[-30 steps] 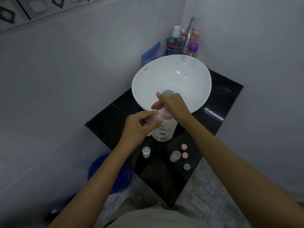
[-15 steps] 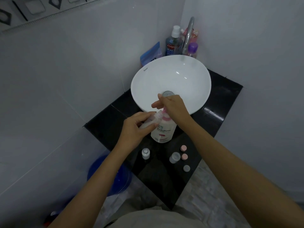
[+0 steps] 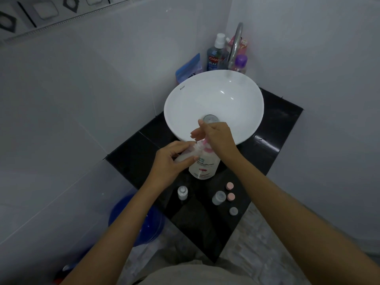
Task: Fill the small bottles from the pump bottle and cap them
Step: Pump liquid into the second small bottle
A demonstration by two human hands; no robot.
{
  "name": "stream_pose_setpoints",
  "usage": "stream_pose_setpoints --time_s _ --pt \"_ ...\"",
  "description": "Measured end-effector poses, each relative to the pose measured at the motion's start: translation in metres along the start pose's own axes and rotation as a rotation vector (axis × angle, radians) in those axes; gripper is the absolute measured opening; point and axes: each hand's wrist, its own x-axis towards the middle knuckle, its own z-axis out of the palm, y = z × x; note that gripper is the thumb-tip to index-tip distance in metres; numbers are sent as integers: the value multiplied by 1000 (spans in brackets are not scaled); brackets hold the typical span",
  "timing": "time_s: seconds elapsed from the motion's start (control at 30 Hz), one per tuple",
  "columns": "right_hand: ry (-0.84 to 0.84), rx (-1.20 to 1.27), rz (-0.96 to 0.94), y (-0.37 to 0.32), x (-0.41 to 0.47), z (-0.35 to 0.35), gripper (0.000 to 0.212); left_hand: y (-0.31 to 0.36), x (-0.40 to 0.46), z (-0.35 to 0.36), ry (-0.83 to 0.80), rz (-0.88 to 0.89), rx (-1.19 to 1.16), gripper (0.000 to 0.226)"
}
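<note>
A white pump bottle [image 3: 203, 166] with a pink pump stands on the black counter [image 3: 205, 223] in front of the basin. My right hand [image 3: 216, 138] presses flat on the pump head, fingers straight. My left hand [image 3: 172, 161] holds a small clear bottle [image 3: 189, 152] tilted with its mouth at the pump spout. Two more small bottles stand on the counter, one [image 3: 182, 192] to the left and one [image 3: 219, 198] to the right. Two pink caps [image 3: 229, 186] [image 3: 231, 196] and a grey cap [image 3: 233, 211] lie beside the right one.
A white basin [image 3: 213, 103] with a tap [image 3: 235, 44] fills the back of the counter. Mouthwash [image 3: 216, 56] and other toiletry bottles stand behind it in the wall corner. A blue bucket [image 3: 139, 221] sits on the floor at the lower left.
The pump head sits a little higher under my right hand than a second ago. My left hand keeps the small bottle at the spout.
</note>
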Motion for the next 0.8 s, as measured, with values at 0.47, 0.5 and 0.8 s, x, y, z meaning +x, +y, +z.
stream_pose_setpoints --time_s 0.47,0.5,0.8 --pt "27 -44 -56 5 -2 4 40 -2 4 -6 -51 -21 -11 34" --pt "22 -65 -76 1 0 2 39 0 5 -6 -54 -13 -16 34" --pt "83 22 -90 9 -3 6 41 0 10 -9 -84 -20 -50 31"
